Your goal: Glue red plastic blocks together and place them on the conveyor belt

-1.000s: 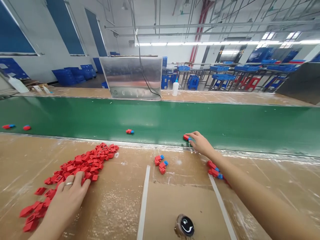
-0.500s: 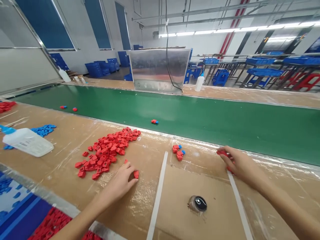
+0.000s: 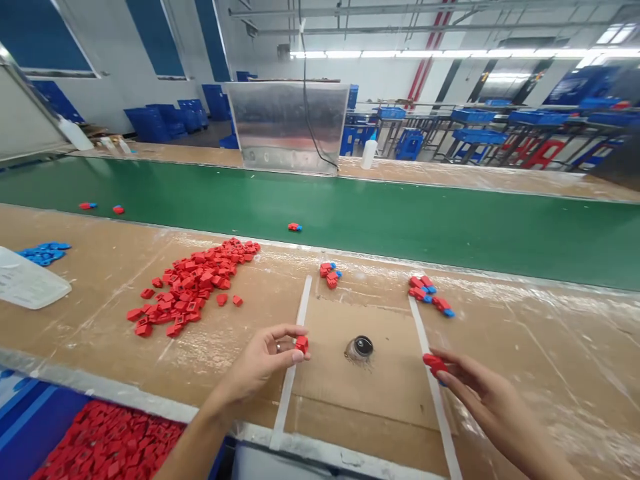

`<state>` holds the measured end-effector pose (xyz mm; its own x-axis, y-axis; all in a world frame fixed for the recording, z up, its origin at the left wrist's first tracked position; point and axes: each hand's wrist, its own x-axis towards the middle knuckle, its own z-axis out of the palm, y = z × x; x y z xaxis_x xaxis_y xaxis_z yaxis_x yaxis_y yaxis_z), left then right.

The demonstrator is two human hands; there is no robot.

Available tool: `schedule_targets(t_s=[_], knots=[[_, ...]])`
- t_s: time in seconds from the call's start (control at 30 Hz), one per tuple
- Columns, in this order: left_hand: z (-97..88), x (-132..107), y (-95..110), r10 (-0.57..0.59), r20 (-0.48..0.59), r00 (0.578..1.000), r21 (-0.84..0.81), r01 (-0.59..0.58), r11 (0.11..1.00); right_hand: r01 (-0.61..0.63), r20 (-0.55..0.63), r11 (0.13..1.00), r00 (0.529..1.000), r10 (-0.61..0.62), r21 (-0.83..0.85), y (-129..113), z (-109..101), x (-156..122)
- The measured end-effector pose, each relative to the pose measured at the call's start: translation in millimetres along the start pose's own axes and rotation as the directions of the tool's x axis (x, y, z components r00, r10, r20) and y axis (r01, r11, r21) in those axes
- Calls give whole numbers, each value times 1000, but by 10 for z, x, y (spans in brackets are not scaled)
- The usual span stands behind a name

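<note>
My left hand (image 3: 267, 357) pinches a small red plastic block (image 3: 301, 344) between thumb and fingers, over the left tape strip. Opposite it, my right hand (image 3: 480, 387) grips a red piece with a bit of blue (image 3: 434, 364) by the right tape strip. Between the hands, a black round knob (image 3: 363, 345) stands up from a cardboard sheet (image 3: 380, 393). Left of my left hand lies a heap of loose red blocks (image 3: 200, 280). Beyond the cardboard are two red-and-blue pieces (image 3: 331, 274) and, farther right, several more red-and-blue pieces (image 3: 423, 288).
A green conveyor belt (image 3: 380, 213) crosses behind the table, carrying a few red-and-blue pieces (image 3: 295, 227). At left are blue parts (image 3: 44, 253) and a white bottle lying down (image 3: 30, 280). Below the table edge sits a bin of red blocks (image 3: 110, 443). A metal box (image 3: 287, 127) stands beyond the belt.
My left hand has moved right from beside the red heap with a red block. My right hand has come back from the pieces near the belt, holding a red piece. The view has shifted right.
</note>
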<state>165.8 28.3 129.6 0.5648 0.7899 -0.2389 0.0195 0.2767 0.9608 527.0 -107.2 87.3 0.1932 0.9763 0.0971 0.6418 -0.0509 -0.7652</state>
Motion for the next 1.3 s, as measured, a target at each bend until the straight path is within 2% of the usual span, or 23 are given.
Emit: schedule_targets(t_s=[0.07,0.17,0.23,0.33,0.47,0.63,0.97,1.3], knots=[[236,7,-125,-3,-1,1000,-196,3,981,59,27,998,998,-60,15,-180,-12,11],[524,36,-331,-43,19,999,-354,46,934,156,54,987,986,-155,-23,-430,-11,56],[654,54,-463,-56,27,998,-367,62,928,198,48,978,980,-194,-74,-563,18,99],[757,51,-624,-32,-33,999,-316,20,949,256,58,956,966,-250,-141,-707,105,183],[788,-4,-726,23,-101,995,-291,-52,955,340,84,918,940,-330,-206,-801,240,293],[786,-42,-746,47,-76,996,-316,-69,946,389,103,885,921,-375,-256,-818,331,347],[810,-66,-733,59,-46,997,-354,-71,933,452,143,847,892,-428,-281,-802,361,353],[804,-90,-686,28,-31,999,-349,-37,936,468,156,838,884,-441,-281,-789,386,350]])
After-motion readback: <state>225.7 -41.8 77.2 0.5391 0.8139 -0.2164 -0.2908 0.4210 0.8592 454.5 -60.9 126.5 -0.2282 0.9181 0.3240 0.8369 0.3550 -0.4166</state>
